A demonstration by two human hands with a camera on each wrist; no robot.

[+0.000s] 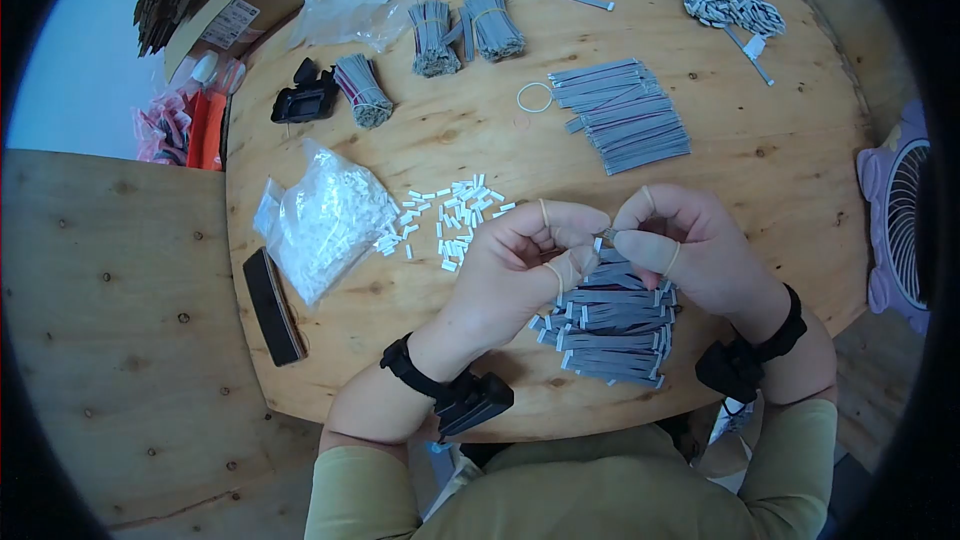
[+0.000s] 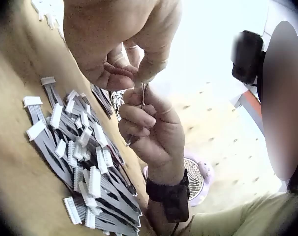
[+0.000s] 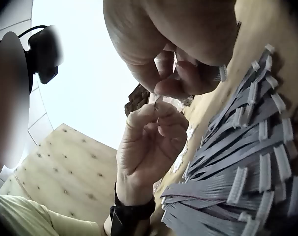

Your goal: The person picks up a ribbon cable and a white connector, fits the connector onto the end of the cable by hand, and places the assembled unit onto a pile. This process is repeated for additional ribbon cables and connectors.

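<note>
My left hand (image 1: 515, 265) and right hand (image 1: 690, 240) meet fingertip to fingertip over the table, both wearing pale finger cots. The right thumb and fingers pinch a grey ribbon cable (image 2: 145, 93); a white connector (image 3: 222, 73) on its far end shows beside the right palm. At the left fingertips is a small white connector (image 1: 598, 244), pinched against the cable's near end and mostly covered by the fingers. Under the hands lies a pile of grey ribbon cables (image 1: 615, 330) with white connectors on their ends.
Loose white connectors (image 1: 460, 215) lie left of the hands, beside a clear bag of connectors (image 1: 330, 220) and a phone (image 1: 273, 305). Beyond are a fanned stack of ribbon cables (image 1: 625, 115) and banded bundles (image 1: 493, 25). A purple fan (image 1: 900, 220) stands right.
</note>
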